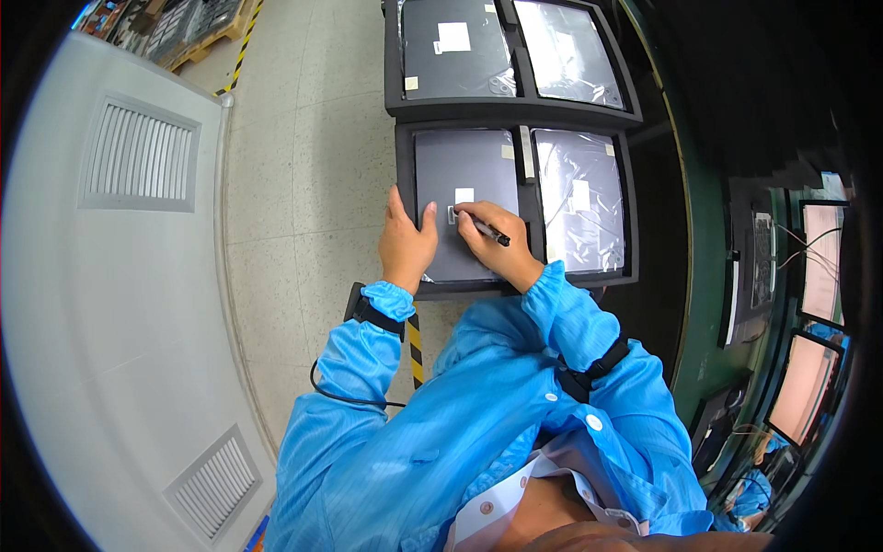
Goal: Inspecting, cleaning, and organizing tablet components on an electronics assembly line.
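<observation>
My right hand [501, 244] is closed around a black pen [498, 234]. Its tip end meets a small label [452, 215] on a dark flat tablet-like device [460, 166], just below a white square sticker [464, 195]. At the device's left edge rests my left hand [407, 244], thumb and index finger spread apart; its other fingers are partly hidden. The device lies in the left compartment of a black foam tray [405, 147]. In the right compartment sits a second device [579, 230], covered in shiny clear film and bearing a white sticker.
Beyond this tray, another foam tray [515, 109] holds two similar film-covered devices. A grey cabinet [101, 276] with vents stands at left. Green bench edging [704, 276] and screens [802, 386] are at right. Yellow-black tape [416, 345] marks the floor.
</observation>
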`<move>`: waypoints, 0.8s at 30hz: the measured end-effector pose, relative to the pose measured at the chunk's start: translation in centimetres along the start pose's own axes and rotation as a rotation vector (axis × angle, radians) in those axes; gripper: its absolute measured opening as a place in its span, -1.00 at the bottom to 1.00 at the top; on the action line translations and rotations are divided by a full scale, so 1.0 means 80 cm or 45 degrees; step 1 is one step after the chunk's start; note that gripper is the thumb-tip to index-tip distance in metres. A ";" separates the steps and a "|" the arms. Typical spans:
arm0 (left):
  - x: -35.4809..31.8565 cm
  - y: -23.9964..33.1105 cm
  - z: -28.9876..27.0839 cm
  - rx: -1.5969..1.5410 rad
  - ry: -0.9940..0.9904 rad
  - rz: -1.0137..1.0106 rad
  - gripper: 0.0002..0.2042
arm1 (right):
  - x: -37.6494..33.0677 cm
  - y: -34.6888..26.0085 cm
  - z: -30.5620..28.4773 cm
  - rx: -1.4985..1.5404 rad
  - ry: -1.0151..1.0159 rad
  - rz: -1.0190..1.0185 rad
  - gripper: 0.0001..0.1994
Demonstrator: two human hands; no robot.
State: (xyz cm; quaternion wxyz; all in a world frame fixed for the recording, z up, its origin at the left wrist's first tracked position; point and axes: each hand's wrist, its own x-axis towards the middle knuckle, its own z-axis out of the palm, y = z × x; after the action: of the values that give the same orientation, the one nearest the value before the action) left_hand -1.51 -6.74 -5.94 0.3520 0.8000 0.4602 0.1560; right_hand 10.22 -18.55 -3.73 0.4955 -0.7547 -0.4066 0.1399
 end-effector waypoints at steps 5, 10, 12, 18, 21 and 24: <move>0.003 -0.001 0.005 -0.015 0.070 0.016 -0.35 | 0.003 -0.004 -0.047 0.434 -0.004 0.272 -0.75; 0.000 -0.006 0.000 0.038 0.043 -0.023 -0.43 | -0.049 0.038 -0.180 -0.804 0.626 -0.043 -0.59; -0.006 -0.017 0.004 0.036 0.164 0.111 -0.52 | -0.082 0.069 -0.211 -0.900 0.636 0.293 -0.51; -0.080 -0.006 -0.043 -0.104 0.120 0.181 -0.59 | -0.150 0.080 -0.260 -0.564 0.445 0.535 -0.67; -0.093 0.018 -0.085 -0.252 0.068 0.188 -0.64 | -0.183 0.027 -0.280 -0.507 0.594 0.378 -0.72; -0.069 0.045 -0.133 -0.428 0.038 0.161 -0.68 | -0.164 -0.011 -0.287 -0.464 0.688 0.322 -0.71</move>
State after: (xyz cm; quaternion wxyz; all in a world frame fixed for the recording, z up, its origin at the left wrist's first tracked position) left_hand -8.25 -8.11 4.46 0.4636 0.7547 0.3816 0.2644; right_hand 15.63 -42.81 5.28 0.4210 -0.8850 -0.1823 -0.0796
